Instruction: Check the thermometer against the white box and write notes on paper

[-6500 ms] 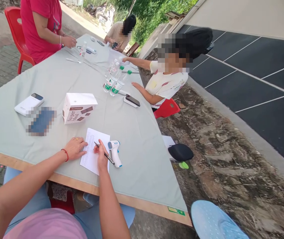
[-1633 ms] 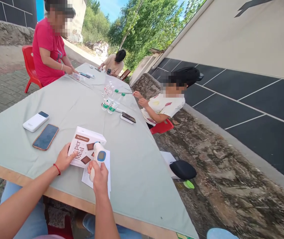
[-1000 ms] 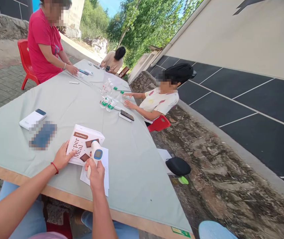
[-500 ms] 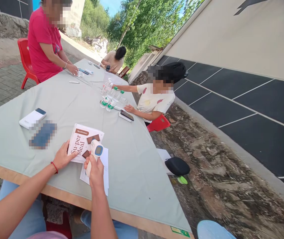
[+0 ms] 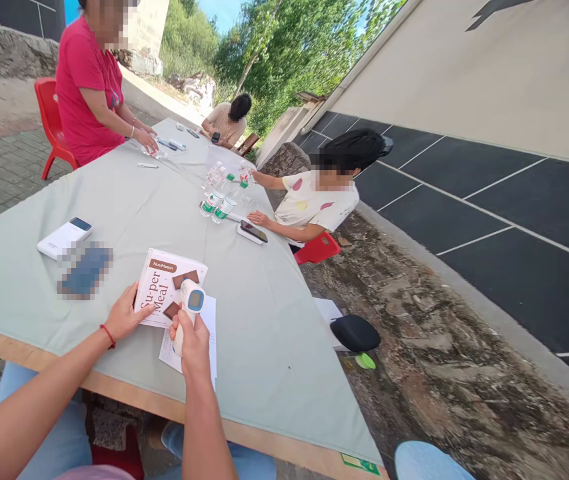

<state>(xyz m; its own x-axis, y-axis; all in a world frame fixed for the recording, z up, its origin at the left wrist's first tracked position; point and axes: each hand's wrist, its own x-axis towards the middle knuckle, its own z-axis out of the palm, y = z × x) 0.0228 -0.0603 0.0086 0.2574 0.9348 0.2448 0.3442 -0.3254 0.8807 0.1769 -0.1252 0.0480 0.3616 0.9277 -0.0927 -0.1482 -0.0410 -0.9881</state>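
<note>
My left hand (image 5: 128, 312) grips the lower left edge of a white and brown snack box (image 5: 153, 280), its thumb lying over the front. The box is printed "NutriMotion Su-per Meal" and leans back, facing me. In my right hand (image 5: 193, 343) is a white infrared thermometer (image 5: 192, 301), gripped by its handle. Its small screen, framed in blue, faces me, and its head overlaps the box's right side. Beneath both lie white paper sheets (image 5: 209, 327) with faint writing.
Left of the box lie a white power bank (image 5: 66, 239) and a blurred dark blue object (image 5: 86, 270). Water bottles (image 5: 219, 200) and a phone (image 5: 253, 231) are farther along the cloth-covered table (image 5: 259, 340). Three people sit around it. A black rounded object (image 5: 355, 333) is beyond the right edge.
My hands, the box and the thermometer hold nearly the same place. The person at the right has leaned back, an arm still out by the bottles; the person in pink has shifted a hand.
</note>
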